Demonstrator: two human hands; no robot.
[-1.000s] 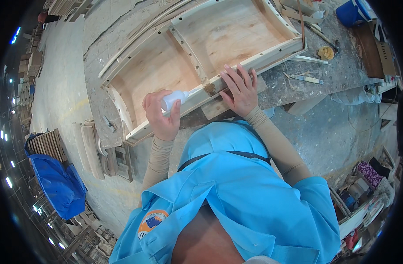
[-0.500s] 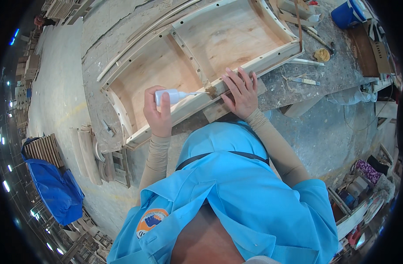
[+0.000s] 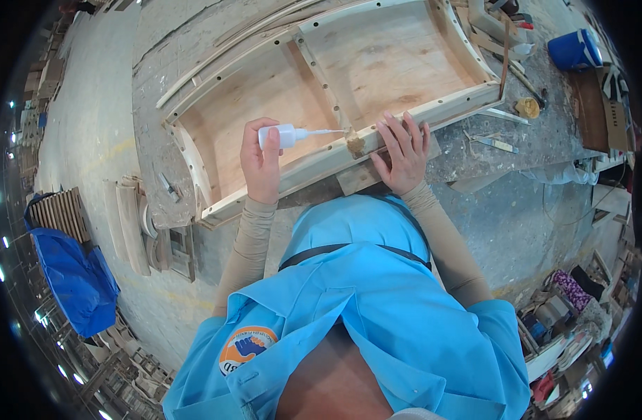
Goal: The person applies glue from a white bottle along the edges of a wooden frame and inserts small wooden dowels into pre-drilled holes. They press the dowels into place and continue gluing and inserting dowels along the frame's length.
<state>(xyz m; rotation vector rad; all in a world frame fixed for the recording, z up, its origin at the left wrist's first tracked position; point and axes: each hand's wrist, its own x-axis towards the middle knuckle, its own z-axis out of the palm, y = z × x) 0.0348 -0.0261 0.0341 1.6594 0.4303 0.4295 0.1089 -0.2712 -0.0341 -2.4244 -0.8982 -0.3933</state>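
Observation:
My left hand [image 3: 261, 157] is closed round a small white squeeze bottle [image 3: 287, 135]. Its thin nozzle points right, the tip at a brown, sawdust-like patch [image 3: 355, 145] on the near rail of a curved wooden frame [image 3: 300, 168]. That patch sits where a drilled middle crosspiece [image 3: 322, 82] meets the rail. My right hand [image 3: 406, 152] lies on the same rail just right of the patch, fingers stretched over its top and thumb apart. Pale panels fill both bays of the frame.
Under the frame is a worn workbench [image 3: 468, 157]. To the right lie an open tub of yellowish paste [image 3: 527, 107], a flat-bladed tool [image 3: 498, 144], a hammer [image 3: 527, 82] and a blue bucket [image 3: 574, 50]. A small metal tool [image 3: 168, 187] lies near the bench's left edge.
The bottle's nozzle has come slightly further toward the crosspiece end of the brown patch. Both hands stay at the rail; the whole view has shifted a little.

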